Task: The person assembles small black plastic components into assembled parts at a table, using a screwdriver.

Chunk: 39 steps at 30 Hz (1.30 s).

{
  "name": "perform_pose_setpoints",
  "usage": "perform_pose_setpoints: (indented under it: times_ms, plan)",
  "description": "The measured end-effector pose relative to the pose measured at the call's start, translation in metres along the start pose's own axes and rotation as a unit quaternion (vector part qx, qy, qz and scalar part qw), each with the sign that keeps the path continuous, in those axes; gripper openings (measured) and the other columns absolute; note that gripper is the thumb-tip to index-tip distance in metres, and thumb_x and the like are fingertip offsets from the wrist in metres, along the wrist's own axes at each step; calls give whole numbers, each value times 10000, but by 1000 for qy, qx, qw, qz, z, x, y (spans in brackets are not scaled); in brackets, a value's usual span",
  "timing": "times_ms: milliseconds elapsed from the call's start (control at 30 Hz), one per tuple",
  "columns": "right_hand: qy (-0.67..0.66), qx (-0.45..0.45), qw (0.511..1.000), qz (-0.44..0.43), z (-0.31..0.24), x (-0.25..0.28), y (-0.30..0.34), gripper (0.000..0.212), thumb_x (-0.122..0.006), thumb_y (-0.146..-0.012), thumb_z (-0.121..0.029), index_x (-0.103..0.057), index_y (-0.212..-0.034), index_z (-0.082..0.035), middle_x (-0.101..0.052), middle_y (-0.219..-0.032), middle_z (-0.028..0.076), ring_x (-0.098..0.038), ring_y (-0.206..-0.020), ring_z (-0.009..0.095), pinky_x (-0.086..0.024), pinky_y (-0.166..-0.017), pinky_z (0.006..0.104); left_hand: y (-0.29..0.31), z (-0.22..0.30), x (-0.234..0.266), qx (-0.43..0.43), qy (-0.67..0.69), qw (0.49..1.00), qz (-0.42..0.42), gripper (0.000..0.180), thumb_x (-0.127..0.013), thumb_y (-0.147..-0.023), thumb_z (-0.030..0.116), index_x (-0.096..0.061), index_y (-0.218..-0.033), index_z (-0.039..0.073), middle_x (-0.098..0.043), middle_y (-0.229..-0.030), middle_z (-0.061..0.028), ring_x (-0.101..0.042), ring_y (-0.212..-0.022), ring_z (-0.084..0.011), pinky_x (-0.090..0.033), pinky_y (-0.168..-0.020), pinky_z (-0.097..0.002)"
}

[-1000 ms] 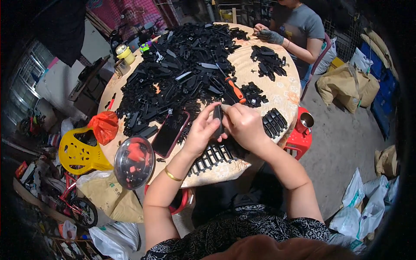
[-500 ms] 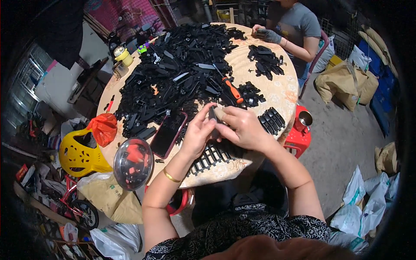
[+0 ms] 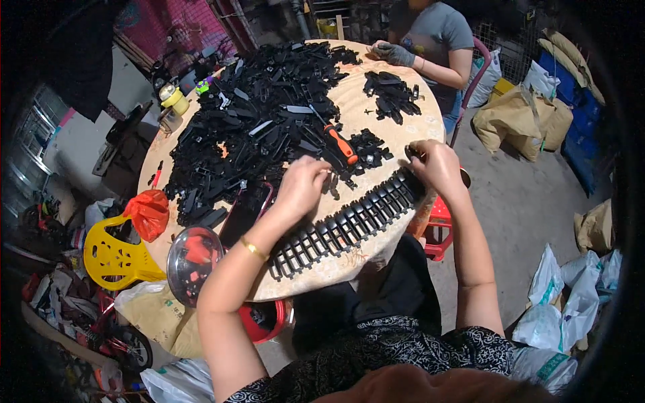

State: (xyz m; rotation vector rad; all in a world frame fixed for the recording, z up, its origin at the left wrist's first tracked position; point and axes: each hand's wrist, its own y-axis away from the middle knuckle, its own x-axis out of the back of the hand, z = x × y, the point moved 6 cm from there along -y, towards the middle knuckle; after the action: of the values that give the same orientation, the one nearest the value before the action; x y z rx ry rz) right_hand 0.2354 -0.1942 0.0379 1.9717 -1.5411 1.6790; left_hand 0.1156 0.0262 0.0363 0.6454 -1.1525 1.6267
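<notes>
My right hand (image 3: 438, 168) is closed around a small black plastic part (image 3: 415, 153) at the right end of a long row of matching black plastic parts (image 3: 339, 225) lined up side by side along the table's near edge. My left hand (image 3: 302, 187) hovers at the near side of the big heap of loose black plastic parts (image 3: 269, 107), fingers pinched together. Whatever sits between those fingertips is too blurred to make out. An orange-handled screwdriver (image 3: 341, 144) lies on the heap's right side, beyond my left hand.
On the round table (image 3: 393, 134) are a smaller pile of black parts (image 3: 392, 96), a phone (image 3: 245, 211), a clear bowl with red fruit pieces (image 3: 195, 258) and a red plastic bag (image 3: 147, 213). Across it sits a gloved person (image 3: 430, 47). A red stool (image 3: 438, 228) stands at right.
My hands were together over the row, working on a black part. Now they are apart: the right has moved right to the row's end with a part, the left to the heap's edge.
</notes>
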Motion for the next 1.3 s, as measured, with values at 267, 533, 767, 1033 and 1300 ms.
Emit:
perform_pose_setpoints:
  times_ms: [267,533,767,1033,1300]
  plan:
    - [-27,-6,993,-115,10,-33,-4,195,-611,-741,-226,-683,-836,-72,-640,-761,161,-623,-730,303,-489,-694,391,-42,-1,-44,-157,-111,981,-31,149,-533,-721,38,-577,-862,20,-558,-876,-130,-531,-876,-291,-462,-740,-377]
    - [93,36,978,-181,-12,-61,-37,179,-667,-688,-225,-665,-708,-47,-634,-751,163,-626,-749,300,-493,-689,392,-36,-11,-28,-141,-171,974,-40,283,-462,-734,-2,-516,-1011,17,-533,-896,-127,-514,-882,-293,-451,-766,-371]
    - [154,72,977,-131,-22,-75,-41,108,-598,-657,-109,-641,-653,-10,-621,-680,169,-628,-697,301,-505,-642,384,-29,-27,-24,-119,-205,971,-14,208,-564,-721,31,-539,-927,19,-542,-898,-133,-524,-847,-297,-436,-762,-381]
    - [83,127,984,-98,-14,-71,-41,107,-524,-669,-60,-626,-650,-33,-621,-710,176,-618,-688,320,-498,-638,399,2,-23,19,-38,-45,996,70,254,-612,-747,49,-509,-975,5,-552,-884,-144,-554,-812,-328,-461,-695,-349]
    - [-333,177,926,22,-109,-24,-11,149,-601,-778,-137,-643,-862,-21,-634,-776,147,-625,-700,285,-494,-625,346,36,-36,10,159,511,845,3,277,-643,-805,114,-563,-1043,-4,-606,-891,-28,-569,-726,-72,-471,-665,-194]
